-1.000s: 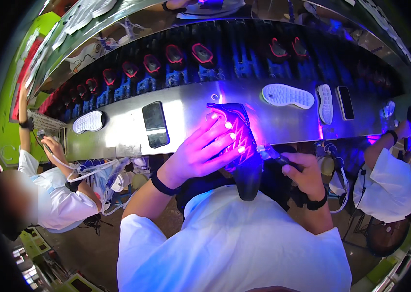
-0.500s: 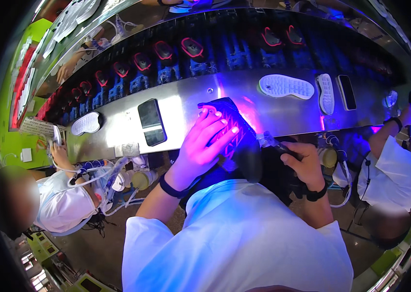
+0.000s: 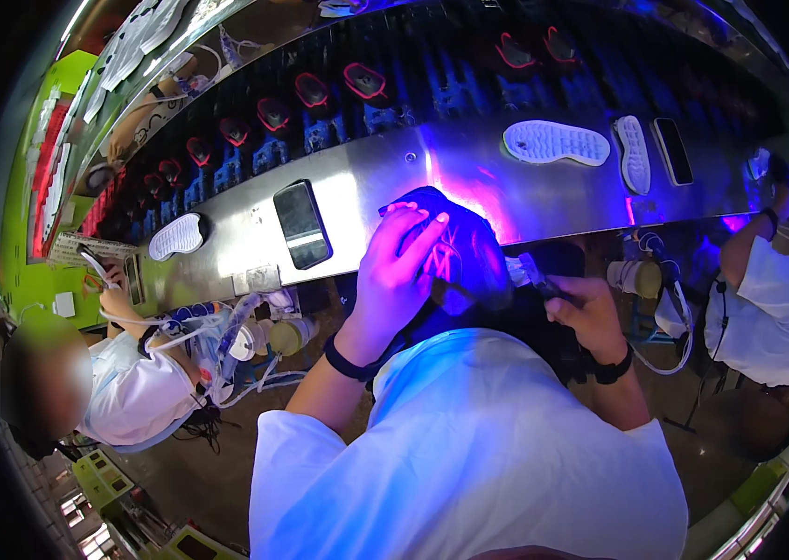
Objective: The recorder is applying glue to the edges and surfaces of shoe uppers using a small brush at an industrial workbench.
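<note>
Under purple-blue light, a dark shoe upper with a red pattern is held in front of me near the bench edge. My left hand is closed on it, fingers over its top and side. To its right, my right hand grips the dark handle of a brush. The brush's pale head points toward the upper's right side; whether the two touch I cannot tell. A white shoe sole and a narrower-looking sole lie on the bench beyond.
Beyond the metal bench, a dark rack carries several red-edged shoe uppers. Phones lie on the bench at left and right. Another white sole is at left. Co-workers sit on both sides, beside tubes and pots.
The shoe upper has turned in my left hand and looks shorter from here, its dark lower end drawn up. My right hand keeps the brush beside it. The whole view has shifted slightly.
</note>
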The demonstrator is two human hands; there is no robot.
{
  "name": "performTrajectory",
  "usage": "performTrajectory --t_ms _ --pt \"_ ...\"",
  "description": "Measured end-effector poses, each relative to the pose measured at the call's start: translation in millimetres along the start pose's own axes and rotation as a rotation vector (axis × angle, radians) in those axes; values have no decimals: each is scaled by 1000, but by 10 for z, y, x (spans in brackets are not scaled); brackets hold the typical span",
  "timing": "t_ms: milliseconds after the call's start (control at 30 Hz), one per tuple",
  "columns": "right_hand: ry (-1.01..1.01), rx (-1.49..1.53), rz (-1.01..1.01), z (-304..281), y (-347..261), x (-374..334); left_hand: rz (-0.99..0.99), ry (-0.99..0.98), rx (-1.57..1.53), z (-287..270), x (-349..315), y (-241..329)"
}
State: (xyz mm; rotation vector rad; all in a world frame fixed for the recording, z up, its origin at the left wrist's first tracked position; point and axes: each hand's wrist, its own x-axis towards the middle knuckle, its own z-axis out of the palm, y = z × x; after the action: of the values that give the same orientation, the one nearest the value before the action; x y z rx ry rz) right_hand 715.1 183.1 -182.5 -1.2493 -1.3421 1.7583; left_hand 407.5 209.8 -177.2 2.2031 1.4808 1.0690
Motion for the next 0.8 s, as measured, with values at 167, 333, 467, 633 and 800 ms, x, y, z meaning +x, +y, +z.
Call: performTrajectory --t_ms 167,333,467,633,800 --pt "101 66 73 27 137 -143 -131 -56 29 74 -22 54" --pt "216 -29 -38 36 188 -134 -229 -109 138 68 10 187" --pt "234 -370 -192 -73 -129 -7 -286 -114 177 43 24 210" --pt "141 -529 -243 -203 -334 114 -352 -166 -130 -9 31 121" --pt "118 -595 -303 -158 -468 273 -409 -257 -283 -171 54 40"
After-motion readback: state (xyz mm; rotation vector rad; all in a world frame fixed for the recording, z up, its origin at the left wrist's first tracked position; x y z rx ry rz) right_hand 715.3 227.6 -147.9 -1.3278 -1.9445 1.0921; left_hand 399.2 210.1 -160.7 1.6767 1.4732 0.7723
